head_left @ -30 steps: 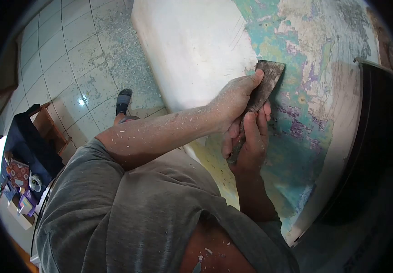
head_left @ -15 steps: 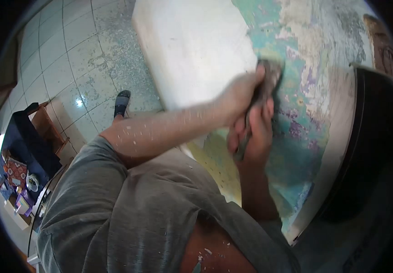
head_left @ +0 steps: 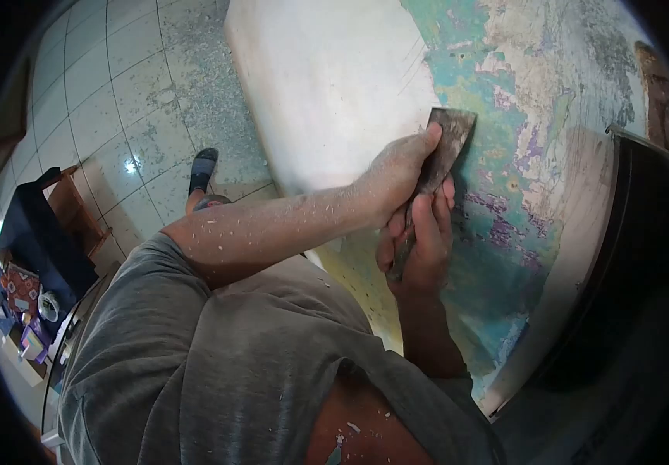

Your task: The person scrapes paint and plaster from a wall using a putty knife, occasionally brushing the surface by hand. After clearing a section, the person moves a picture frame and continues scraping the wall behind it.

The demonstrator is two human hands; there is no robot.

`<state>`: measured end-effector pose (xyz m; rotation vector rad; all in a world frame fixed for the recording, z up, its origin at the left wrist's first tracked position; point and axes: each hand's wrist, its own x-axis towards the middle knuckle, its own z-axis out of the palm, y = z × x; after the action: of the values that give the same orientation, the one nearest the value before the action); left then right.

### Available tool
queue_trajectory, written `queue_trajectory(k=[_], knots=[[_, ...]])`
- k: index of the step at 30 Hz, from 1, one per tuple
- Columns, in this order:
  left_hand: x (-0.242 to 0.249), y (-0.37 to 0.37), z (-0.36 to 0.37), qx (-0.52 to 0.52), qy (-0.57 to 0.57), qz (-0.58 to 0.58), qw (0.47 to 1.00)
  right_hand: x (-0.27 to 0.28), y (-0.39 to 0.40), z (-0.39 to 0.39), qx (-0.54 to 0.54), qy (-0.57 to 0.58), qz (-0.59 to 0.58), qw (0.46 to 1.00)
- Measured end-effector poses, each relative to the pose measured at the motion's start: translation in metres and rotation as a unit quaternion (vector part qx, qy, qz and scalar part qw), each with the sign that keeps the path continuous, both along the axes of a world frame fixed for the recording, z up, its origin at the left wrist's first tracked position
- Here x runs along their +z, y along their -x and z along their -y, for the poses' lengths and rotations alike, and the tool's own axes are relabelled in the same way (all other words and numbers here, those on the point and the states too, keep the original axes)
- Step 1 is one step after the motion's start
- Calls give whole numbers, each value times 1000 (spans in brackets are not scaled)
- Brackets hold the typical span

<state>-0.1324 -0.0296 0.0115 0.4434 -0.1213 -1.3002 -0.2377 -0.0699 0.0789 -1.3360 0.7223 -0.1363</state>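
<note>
A paint scraper (head_left: 452,139) with a wide, stained metal blade lies against the wall (head_left: 497,85), its blade edge near the border between white paint and exposed green layers. My left hand (head_left: 402,177) grips it high up, thumb pressed along the blade. Lower down, my right hand (head_left: 427,244) is wrapped around the handle, which is mostly hidden by the fingers. White paint flakes are stuck to my left forearm (head_left: 272,225). Smooth white paint (head_left: 326,85) covers the wall left of the blade; patchy green, purple and grey layers show on the right.
Paint chips litter the tiled floor (head_left: 137,85) at the left, where a foot in a dark slipper (head_left: 203,169) stands. A dark panel (head_left: 629,248) stands close on the right. Draped furniture (head_left: 40,232) and assorted items are at the far left.
The scraper and both hands have shifted slightly left and down in view, and the blade, blurred before, is now sharp. Both hands keep their hold.
</note>
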Motion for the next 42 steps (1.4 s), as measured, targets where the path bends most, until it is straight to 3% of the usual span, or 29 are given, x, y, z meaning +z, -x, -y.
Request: queue_trajectory(k=[3, 7, 9, 11, 18, 20, 23, 27, 29, 30, 33, 35, 38, 42], knots=[[4, 31, 11, 67, -20, -29, 997, 6, 22, -8, -10, 20, -9, 1000], [9, 6, 8, 3, -25, -124, 992, 1, 7, -9, -51, -8, -7, 999], [-2, 0, 10, -16, -46, -77, 996, -9, -4, -5, 4, 18, 10, 1000], [7, 11, 7, 45, -30, -79, 995, 1, 6, -9, 7, 24, -15, 1000], [12, 15, 8, 23, -37, -84, 996, 2, 14, -7, -27, -36, 16, 999], [7, 28, 17, 67, -39, -58, 995, 5, 22, -2, -8, 8, 8, 1000], [14, 21, 16, 44, -32, -97, 994, 12, 12, 4, 3, 32, -14, 999], [13, -4, 9, 32, -41, -54, 997, 6, -6, 6, 7, 12, 5, 1000], [9, 18, 19, 53, -5, -118, 992, 10, 11, 3, 23, 26, -18, 999], [10, 19, 20, 60, -16, -81, 995, 8, 6, 4, 32, 26, -19, 999], [4, -6, 22, 44, -35, -58, 997, 3, -7, 7, 10, 131, -7, 991], [16, -30, 11, 80, -36, -42, 995, 5, -36, 10, 33, -4, 44, 998], [3, -20, 18, 95, 3, -52, 994, 3, -24, 10, 30, -13, 33, 999], [-5, 29, 13, 28, 35, -122, 991, 3, 19, 7, 1, -42, -1, 999]])
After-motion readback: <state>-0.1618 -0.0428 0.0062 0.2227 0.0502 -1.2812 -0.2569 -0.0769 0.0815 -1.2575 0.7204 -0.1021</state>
